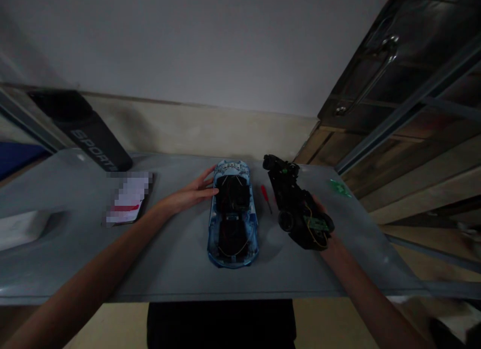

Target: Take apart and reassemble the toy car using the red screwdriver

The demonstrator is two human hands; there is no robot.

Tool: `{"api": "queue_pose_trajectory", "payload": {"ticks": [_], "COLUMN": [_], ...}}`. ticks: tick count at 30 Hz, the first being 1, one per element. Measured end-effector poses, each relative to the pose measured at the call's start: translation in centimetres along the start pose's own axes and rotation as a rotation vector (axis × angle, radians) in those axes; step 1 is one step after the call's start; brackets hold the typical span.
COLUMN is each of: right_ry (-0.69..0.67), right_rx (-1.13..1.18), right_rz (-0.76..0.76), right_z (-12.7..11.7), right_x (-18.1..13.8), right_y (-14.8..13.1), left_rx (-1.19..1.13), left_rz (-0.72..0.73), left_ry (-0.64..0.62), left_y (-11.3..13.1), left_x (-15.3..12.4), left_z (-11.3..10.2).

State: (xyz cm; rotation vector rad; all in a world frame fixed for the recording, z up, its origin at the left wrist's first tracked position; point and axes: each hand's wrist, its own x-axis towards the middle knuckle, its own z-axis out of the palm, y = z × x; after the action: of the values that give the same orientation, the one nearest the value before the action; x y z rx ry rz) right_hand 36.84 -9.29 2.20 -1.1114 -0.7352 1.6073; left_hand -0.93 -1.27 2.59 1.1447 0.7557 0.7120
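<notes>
Blue car shell: this is my landmark, the blue car shell, sitting on the grey counter right in front of me, lengthwise to me, black hollow inside facing up, with a thin wire looping across the near part.
My left hand: my left hand is at the shell's left side, fingers loosely open with a clear gap between them, tips up against the edge. Just touching it as far as I can see, not wrapped round it.
My right hand: my right hand is off to the right of the shell, closed on the black chassis. Most of those fingers are hidden behind it, so no idea how tightly they're curled.
Black chassis: the black chassis is tilted in my grip, right of the shell and apart from it, wheels showing. Green circuit board on the end nearer me, yellowish wires looping next to it.
Screwdriver: little red screwdriver lying just right of the shell, between it and the chassis.
Green packet: small green packet, well right of the shell, past the chassis.
Phone: phone lying left of the shell, screen up, picture pixelated.
Bottle: dark bottle marked SPORT, further left of the shell and towards the wall.
White thing: white box-like thing, way left of the shell, too blurry to name.
</notes>
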Motion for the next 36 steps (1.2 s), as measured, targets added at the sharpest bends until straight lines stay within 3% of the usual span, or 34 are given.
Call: {"api": "queue_pose_trajectory", "payload": {"ticks": [7,14,18,22,27,31,36], "right_ry": [-0.236,-0.228,-0.184,-0.200,-0.056,0.033,0.094], "right_rx": [0.142,0.054,-0.306,-0.798,-1.585,-1.765,-1.828], "right_rz": [0.031,0.052,-0.026,-0.107,-0.296,-0.340,-0.333], "right_z": [3.6,5.3,8.3,13.3,19.7,22.3,22.9], "right_x": [-1.0,-2.3,-2.5,-2.8,-3.0,-3.2,-3.8], "right_y": [-1.7,-2.4,-4.4,-6.0,-4.5,-2.5,-2.3], "left_rx": [-0.045,-0.067,-0.089,-0.093,-0.053,-0.023,-0.007], "left_rz": [0.001,0.025,0.021,0.021,0.062,0.101,0.115], "left_ry": [-0.012,-0.020,0.004,0.031,0.073,0.081,0.076], "left_y": [-0.7,-0.4,0.2,-0.1,-1.3,-1.9,-1.6], "left_x": [0.4,0.2,-0.1,0.0,0.9,1.3,0.9], "left_z": [-0.4,0.0,0.5,0.4,-0.4,-0.7,-0.5]}}
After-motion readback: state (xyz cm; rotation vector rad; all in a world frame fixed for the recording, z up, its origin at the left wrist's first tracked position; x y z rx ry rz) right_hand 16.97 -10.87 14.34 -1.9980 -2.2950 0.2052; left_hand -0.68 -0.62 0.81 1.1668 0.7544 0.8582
